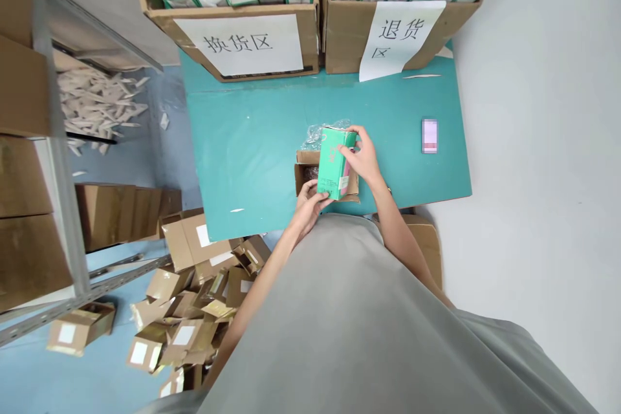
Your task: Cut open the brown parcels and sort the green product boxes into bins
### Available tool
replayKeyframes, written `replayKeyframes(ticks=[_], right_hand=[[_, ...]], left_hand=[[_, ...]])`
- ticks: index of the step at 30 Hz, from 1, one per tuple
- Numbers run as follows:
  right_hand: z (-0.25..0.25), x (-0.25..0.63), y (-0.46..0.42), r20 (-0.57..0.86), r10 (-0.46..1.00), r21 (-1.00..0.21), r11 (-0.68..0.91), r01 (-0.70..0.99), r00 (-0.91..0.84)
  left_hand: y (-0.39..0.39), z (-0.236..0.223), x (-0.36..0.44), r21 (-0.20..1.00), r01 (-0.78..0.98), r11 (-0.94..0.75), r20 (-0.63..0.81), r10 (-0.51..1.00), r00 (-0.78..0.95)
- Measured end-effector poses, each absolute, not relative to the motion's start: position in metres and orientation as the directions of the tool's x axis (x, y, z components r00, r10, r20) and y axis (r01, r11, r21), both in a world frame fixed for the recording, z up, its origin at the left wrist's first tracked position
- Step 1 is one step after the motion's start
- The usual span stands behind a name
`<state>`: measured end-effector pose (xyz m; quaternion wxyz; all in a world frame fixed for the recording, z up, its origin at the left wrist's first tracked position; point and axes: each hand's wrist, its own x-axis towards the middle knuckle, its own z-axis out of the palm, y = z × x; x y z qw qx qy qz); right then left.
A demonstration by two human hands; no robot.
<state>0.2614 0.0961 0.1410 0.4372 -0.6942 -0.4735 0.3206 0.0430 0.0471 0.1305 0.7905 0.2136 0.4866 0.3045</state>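
Between my two hands is a green product box [332,158] with pink and white on its side, tilted above an opened cardboard carton [305,157]. My left hand [310,206] grips its lower end, thumb on the near edge. At the upper right corner, my right hand [361,154] is closed on it, with the thumb across the front. Clear bubble wrap [314,136] lies behind the box on the teal table [242,162]. The green box hides most of the carton's inside.
Two large cardboard boxes of green boxes, labelled with paper signs [242,44] [398,39], stand at the table's back. A phone [429,136] lies to the right. Discarded cartons [194,336] cover the floor at lower left, beside a metal shelf [68,142].
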Motion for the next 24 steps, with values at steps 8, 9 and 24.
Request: replayKeyframes(ticks=[8, 9, 24], right_hand=[[0.128, 0.274, 0.095, -0.094, 0.963, -0.953, -0.16, 0.255, 0.254], [0.129, 0.274, 0.095, -0.09, 0.961, -0.947, -0.164, 0.278, 0.26], [0.138, 0.262, 0.101, -0.096, 0.973, -0.95, -0.152, 0.273, 0.208]], left_hand=[[0.047, 0.126, 0.038, 0.667, -0.232, 0.709, -0.642, 0.704, 0.303], [0.046, 0.124, 0.039, 0.716, -0.192, 0.671, -0.624, 0.738, 0.255], [0.048, 0.12, 0.035, 0.503, -0.292, 0.814, -0.711, 0.581, 0.396]])
